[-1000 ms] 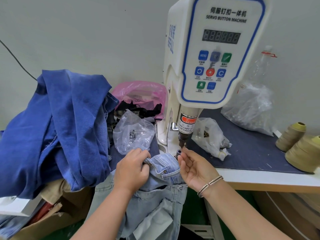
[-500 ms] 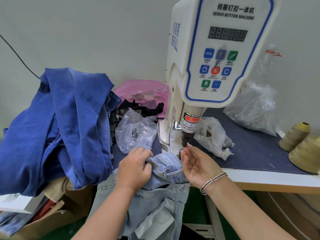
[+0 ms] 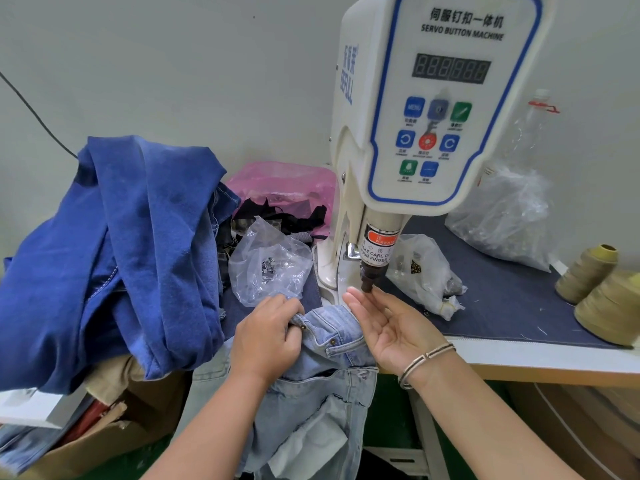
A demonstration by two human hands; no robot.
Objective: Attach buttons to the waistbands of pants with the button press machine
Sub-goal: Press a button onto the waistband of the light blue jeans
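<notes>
Light blue jeans (image 3: 311, 403) hang off the table's front edge, with their waistband (image 3: 337, 325) lying under the white servo button machine (image 3: 433, 116). My left hand (image 3: 266, 337) grips the waistband's left end, fingers curled round the fabric beside a brass rivet. My right hand (image 3: 391, 327) lies palm up to the right of the waistband. Its fingers are nearly straight and its fingertips touch the dark tip of the machine's punch (image 3: 372, 271). No button shows between those fingers. A clear bag of small metal buttons (image 3: 270, 268) sits just behind my left hand.
A heap of dark blue denim (image 3: 121, 254) fills the left. Behind it is a pink bag (image 3: 280, 185) of black scraps. Right of the punch lie a white plastic bag (image 3: 426, 271), a large clear bag (image 3: 502, 216) and two olive thread cones (image 3: 585, 271). A cardboard box (image 3: 104, 438) stands lower left.
My right hand has risen from beside the waistband up to the punch tip and its fingers have straightened. My left hand keeps its grip on the waistband.
</notes>
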